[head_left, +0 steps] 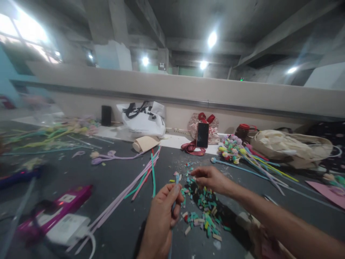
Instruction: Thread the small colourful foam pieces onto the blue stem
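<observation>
My left hand (164,212) is closed on a thin light-blue strip (177,177), held upright, its tip showing above the thumb. A further pale-blue length shows below the hand. To its right, my right hand (211,180) hovers over a scattered pile of small cut pieces (206,201), mostly green with some yellow, pink, red and cream. The right fingers are bent and slightly apart, with nothing visible between them, and the fingertips are close to the pieces.
Long lilac strips (129,187) and green strips (153,172) lie left of centre. A magenta box (78,198) and white adapter (68,228) sit at lower left. A phone (202,135), white bag (144,120), flower bunch (231,148) and beige bag (291,145) line the back.
</observation>
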Demonstrator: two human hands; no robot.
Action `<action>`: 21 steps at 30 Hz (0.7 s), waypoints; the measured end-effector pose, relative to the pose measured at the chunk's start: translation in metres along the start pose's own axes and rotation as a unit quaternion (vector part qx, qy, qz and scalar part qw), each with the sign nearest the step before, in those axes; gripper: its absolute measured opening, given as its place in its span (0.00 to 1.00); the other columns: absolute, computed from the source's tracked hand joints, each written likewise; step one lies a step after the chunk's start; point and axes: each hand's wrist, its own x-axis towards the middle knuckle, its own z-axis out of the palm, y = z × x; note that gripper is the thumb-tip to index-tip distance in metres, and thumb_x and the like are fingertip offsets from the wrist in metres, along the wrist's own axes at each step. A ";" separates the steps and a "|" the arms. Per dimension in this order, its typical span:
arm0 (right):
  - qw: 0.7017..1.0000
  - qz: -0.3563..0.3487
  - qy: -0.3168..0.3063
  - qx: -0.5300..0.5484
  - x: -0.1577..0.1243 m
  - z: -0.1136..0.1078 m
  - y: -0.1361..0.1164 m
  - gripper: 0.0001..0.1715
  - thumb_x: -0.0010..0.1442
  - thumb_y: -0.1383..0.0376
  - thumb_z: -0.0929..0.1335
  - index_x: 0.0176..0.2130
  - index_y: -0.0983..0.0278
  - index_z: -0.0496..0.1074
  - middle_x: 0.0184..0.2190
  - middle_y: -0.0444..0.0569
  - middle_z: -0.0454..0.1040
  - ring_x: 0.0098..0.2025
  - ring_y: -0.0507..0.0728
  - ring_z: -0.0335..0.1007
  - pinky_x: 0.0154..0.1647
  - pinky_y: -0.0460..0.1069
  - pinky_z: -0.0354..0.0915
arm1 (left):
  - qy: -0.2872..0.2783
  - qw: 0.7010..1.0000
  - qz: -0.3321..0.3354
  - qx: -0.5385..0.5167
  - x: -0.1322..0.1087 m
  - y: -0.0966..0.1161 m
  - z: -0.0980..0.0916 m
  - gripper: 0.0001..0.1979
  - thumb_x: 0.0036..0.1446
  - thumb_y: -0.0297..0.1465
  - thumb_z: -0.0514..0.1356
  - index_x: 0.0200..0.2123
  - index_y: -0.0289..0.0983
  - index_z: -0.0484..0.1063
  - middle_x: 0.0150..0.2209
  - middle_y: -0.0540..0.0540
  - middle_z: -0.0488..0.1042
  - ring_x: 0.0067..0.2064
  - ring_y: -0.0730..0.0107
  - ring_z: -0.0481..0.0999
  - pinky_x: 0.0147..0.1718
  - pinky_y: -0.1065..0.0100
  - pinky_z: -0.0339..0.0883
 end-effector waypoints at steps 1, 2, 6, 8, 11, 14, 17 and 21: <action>1.000 0.012 -0.002 0.028 -0.006 0.001 0.000 0.12 0.51 0.68 0.60 0.37 0.66 0.67 0.21 0.41 0.67 0.20 0.48 0.63 0.18 0.41 0.57 | -0.004 1.000 -0.002 0.008 0.000 -0.001 0.001 0.13 0.49 0.40 0.55 0.23 0.36 0.60 0.19 0.56 0.60 0.15 0.87 0.48 0.11 0.81 0.37; 0.998 0.023 -0.003 0.052 -0.011 0.001 -0.001 0.11 0.51 0.67 0.60 0.35 0.66 0.67 0.20 0.40 0.66 0.20 0.48 0.63 0.17 0.41 0.57 | -0.008 1.000 -0.003 0.016 0.001 -0.002 0.001 0.14 0.49 0.40 0.55 0.22 0.36 0.60 0.19 0.56 0.60 0.15 0.87 0.48 0.11 0.81 0.37; 0.992 0.050 0.008 0.118 -0.028 0.001 -0.004 0.08 0.50 0.64 0.62 0.30 0.65 0.67 0.17 0.39 0.63 0.18 0.48 0.63 0.15 0.41 0.56 | -0.011 0.999 0.002 0.034 0.003 -0.004 0.002 0.14 0.47 0.41 0.56 0.22 0.36 0.60 0.18 0.57 0.60 0.14 0.87 0.49 0.11 0.81 0.37; 0.990 0.051 0.017 0.130 -0.032 -0.001 -0.003 0.07 0.48 0.64 0.64 0.28 0.66 0.68 0.16 0.39 0.64 0.19 0.48 0.63 0.16 0.41 0.55 | -0.010 0.999 0.002 0.034 0.004 -0.005 0.002 0.14 0.46 0.40 0.57 0.21 0.36 0.60 0.17 0.57 0.59 0.14 0.87 0.49 0.11 0.81 0.37; 0.989 0.048 0.051 0.128 -0.033 -0.006 -0.001 0.03 0.41 0.69 0.68 0.23 0.66 0.71 0.19 0.39 0.67 0.21 0.47 0.62 0.20 0.41 0.55 | -0.010 1.000 0.004 0.028 0.003 -0.005 0.003 0.14 0.44 0.40 0.58 0.21 0.36 0.60 0.17 0.58 0.59 0.13 0.87 0.49 0.11 0.81 0.37; 0.984 0.068 0.074 0.144 -0.032 -0.008 0.001 0.03 0.40 0.68 0.69 0.22 0.66 0.71 0.17 0.39 0.66 0.18 0.46 0.59 0.19 0.42 0.53 | -0.005 1.000 -0.003 0.027 0.002 -0.005 0.006 0.14 0.42 0.40 0.59 0.21 0.36 0.61 0.17 0.58 0.61 0.12 0.88 0.50 0.10 0.81 0.38; 0.975 0.100 0.067 0.185 -0.034 -0.006 -0.002 0.09 0.44 0.62 0.67 0.26 0.66 0.71 0.14 0.38 0.64 0.14 0.46 0.57 0.14 0.42 0.48 | -0.007 0.999 0.000 0.031 0.000 -0.005 0.008 0.14 0.41 0.40 0.60 0.21 0.35 0.62 0.17 0.57 0.63 0.12 0.87 0.51 0.10 0.81 0.39; 0.964 0.124 0.073 0.223 -0.040 -0.003 -0.008 0.14 0.44 0.58 0.68 0.29 0.66 0.70 0.14 0.37 0.63 0.14 0.45 0.56 0.13 0.41 0.43 | -0.013 1.000 0.010 0.026 -0.002 -0.008 0.010 0.13 0.42 0.39 0.60 0.23 0.35 0.64 0.19 0.55 0.67 0.13 0.87 0.53 0.10 0.81 0.40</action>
